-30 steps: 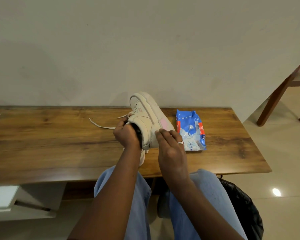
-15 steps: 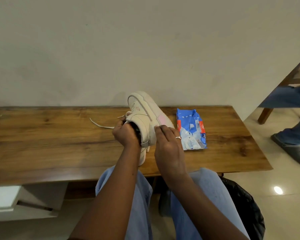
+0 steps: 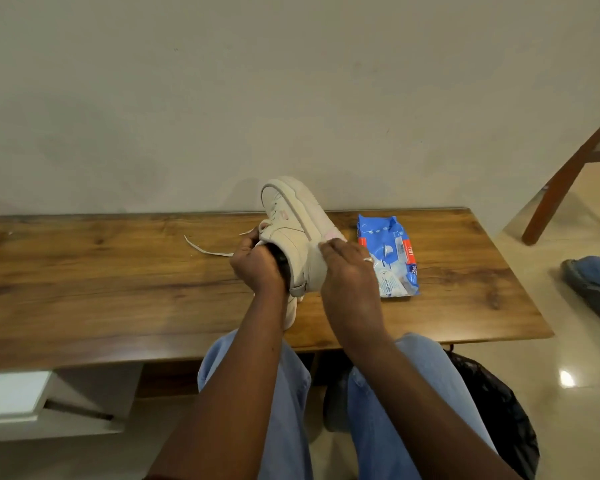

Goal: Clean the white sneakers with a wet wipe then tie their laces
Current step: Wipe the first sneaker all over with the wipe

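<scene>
Wooden surface (image 3: 84,289) runs across my view, with a pale wall behind it. Nearest me, my left hand (image 3: 257,268) reaches into the opening of the white sneaker (image 3: 291,223), its grip closed on the collar. The shoe is cream-white with a pink patch, tipped on its side, toe pointing away. My right hand (image 3: 350,271) presses flat against its sole side. Beyond, a loose lace (image 3: 205,249) trails left; the blue wipe pack (image 3: 388,254) lies just right.

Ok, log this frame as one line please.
phase: wiping | left hand: inside white sneaker, held tilted above table | right hand: pressed on its side | wipes pack: on table | lace: untied
</scene>
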